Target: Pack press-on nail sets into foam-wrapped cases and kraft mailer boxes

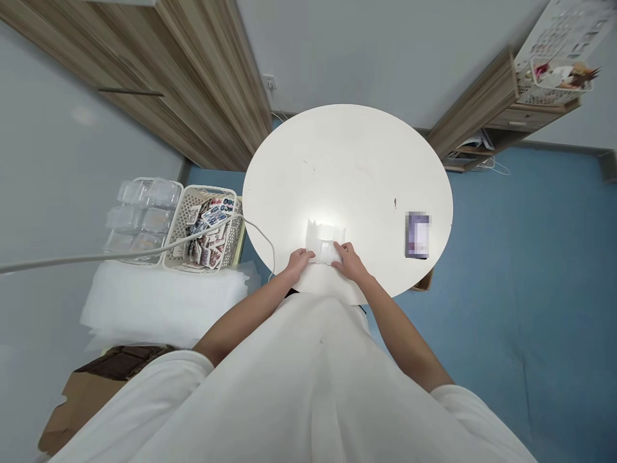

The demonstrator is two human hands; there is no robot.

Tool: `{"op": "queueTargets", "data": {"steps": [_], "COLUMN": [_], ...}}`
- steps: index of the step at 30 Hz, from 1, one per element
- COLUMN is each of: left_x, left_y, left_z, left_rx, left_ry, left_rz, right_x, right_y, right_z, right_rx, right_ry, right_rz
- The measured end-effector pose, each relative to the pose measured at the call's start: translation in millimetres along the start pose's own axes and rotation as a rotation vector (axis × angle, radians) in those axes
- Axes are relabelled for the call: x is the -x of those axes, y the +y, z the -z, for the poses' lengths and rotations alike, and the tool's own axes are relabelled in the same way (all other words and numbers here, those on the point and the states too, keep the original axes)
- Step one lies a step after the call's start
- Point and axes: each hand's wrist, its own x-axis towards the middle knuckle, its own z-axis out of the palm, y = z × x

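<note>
A small piece of thin white packing wrap (326,251) lies near the front edge of the round white table (347,154). It looks folded over, and whether anything lies inside I cannot tell. My left hand (299,261) pinches its lower left edge. On the other side, my right hand (350,261) has its fingers closed on the right part, with the index finger resting on top of the fold. The wrap's upper left edge stands up a little and looks uneven.
A purple pack (417,235) with a blurred surface lies at the table's right. Left of the table are a basket of cards (207,231), a basket of clear plastic boxes (144,218) and a white wrap stack (164,302). A cable (202,239) runs across to the table.
</note>
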Motion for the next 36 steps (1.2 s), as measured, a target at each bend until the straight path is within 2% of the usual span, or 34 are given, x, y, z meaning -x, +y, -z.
{"op": "queueTargets", "data": {"steps": [3, 7, 10, 15, 19, 23, 26, 29, 32, 36], "left_x": [-0.4, 2.6, 2.9, 1.8, 6.4, 9.9, 7.6, 2.3, -2.4, -4.7], "left_y": [5.2, 14.5, 20.0, 20.7, 16.0, 12.5, 9.3, 5.3, 2.5, 2.1], "left_z": [1.2, -12.9, -29.7, -47.6, -45.9, -37.0, -31.4, -29.4, -31.0, -33.6], "left_rx": [-0.126, -0.298, -0.393, -0.527, -0.52, -0.583, -0.645, -0.725, -0.808, -0.852], "left_ry": [-0.087, -0.151, -0.184, -0.159, -0.204, -0.262, -0.191, -0.081, -0.074, -0.064], "left_rz": [-0.134, -0.329, -0.347, -0.405, -0.447, -0.531, -0.606, -0.727, -0.823, -0.824], "right_x": [-1.4, -4.7, -7.3, -6.8, -6.9, -13.4, -17.0, -17.2, -12.4, 4.3], "right_y": [-0.2, -2.7, -4.0, 2.1, 6.8, 1.5, -1.2, 2.4, 6.8, 3.0], "right_z": [0.1, -4.1, -7.6, -2.4, 3.8, -2.1, -9.1, -12.3, -11.3, -5.3], "right_rx": [-0.006, -0.032, -0.085, -0.208, -0.408, -0.439, -0.381, -0.369, -0.343, -0.138], "right_ry": [-0.002, 0.034, 0.078, 0.097, 0.065, 0.186, 0.247, 0.243, 0.209, 0.196], "right_rz": [-0.027, -0.062, -0.061, -0.013, -0.034, -0.172, -0.197, -0.137, -0.074, 0.038]}}
